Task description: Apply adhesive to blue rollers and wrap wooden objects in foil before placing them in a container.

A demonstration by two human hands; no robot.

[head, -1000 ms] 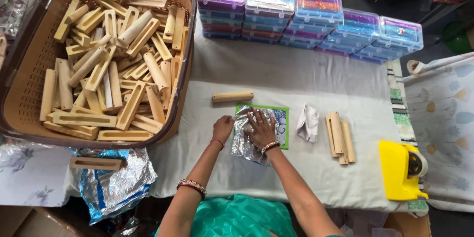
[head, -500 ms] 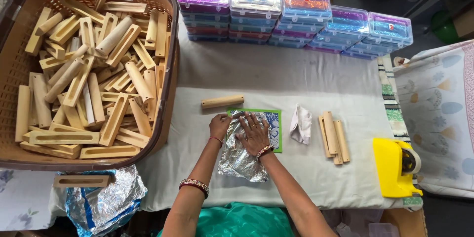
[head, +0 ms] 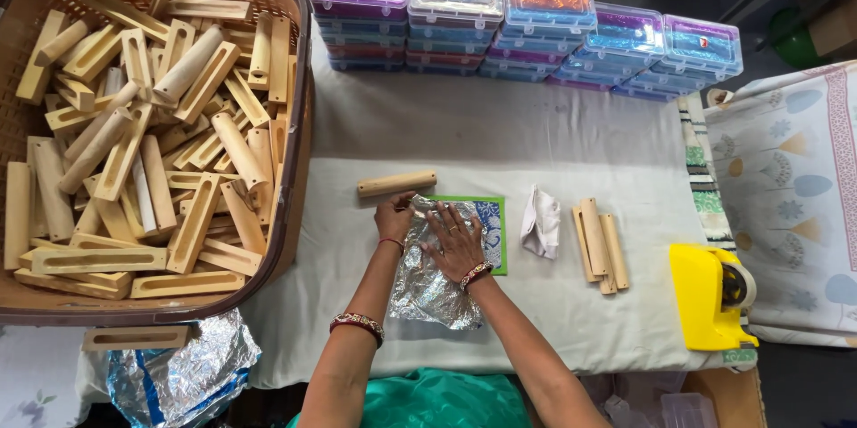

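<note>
A crinkled sheet of silver foil lies on the white cloth, partly over a green-edged patterned card. My right hand presses flat on the foil with fingers spread. My left hand pinches the foil's upper left edge. A round wooden stick lies just beyond my left hand, apart from it.
A large brown basket full of wooden pieces stands at the left. Stacked clear plastic boxes line the far edge. A crumpled white cloth, several wooden pieces and a yellow tape dispenser lie to the right. More foil sits at lower left.
Both hands stayed on the foil, and the right hand has spread flat over it. The view has shifted, bringing the basket closer to the left.
</note>
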